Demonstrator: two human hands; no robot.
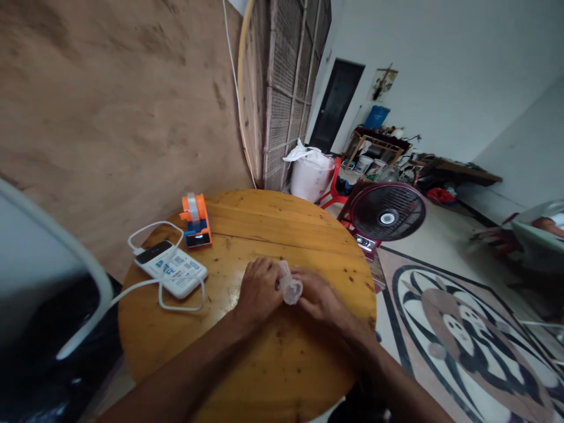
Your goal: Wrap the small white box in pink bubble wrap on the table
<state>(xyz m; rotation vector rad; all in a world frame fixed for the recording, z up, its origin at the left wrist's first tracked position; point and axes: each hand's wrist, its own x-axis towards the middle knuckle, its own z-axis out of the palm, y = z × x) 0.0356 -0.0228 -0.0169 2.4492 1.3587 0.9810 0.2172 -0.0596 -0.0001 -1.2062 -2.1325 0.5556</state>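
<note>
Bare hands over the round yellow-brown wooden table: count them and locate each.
2: the bare left hand, at the left of a small, translucent, plastic-looking object, and the bare right hand, at its right. No other shows over the table.

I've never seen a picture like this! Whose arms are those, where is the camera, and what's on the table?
There's no machine working here, just a person with two bare hands. The camera sits on that person's head, looking forward and down, so you see roughly what they see. There's only this one picture.

The left hand and right hand hold a small see-through thing between them. It's too blurry to say what it is.

On the round wooden table, over to the left, is an orange and blue tape dispenser. Near it lies a white box, perhaps a power bank, with a white cable.
</note>
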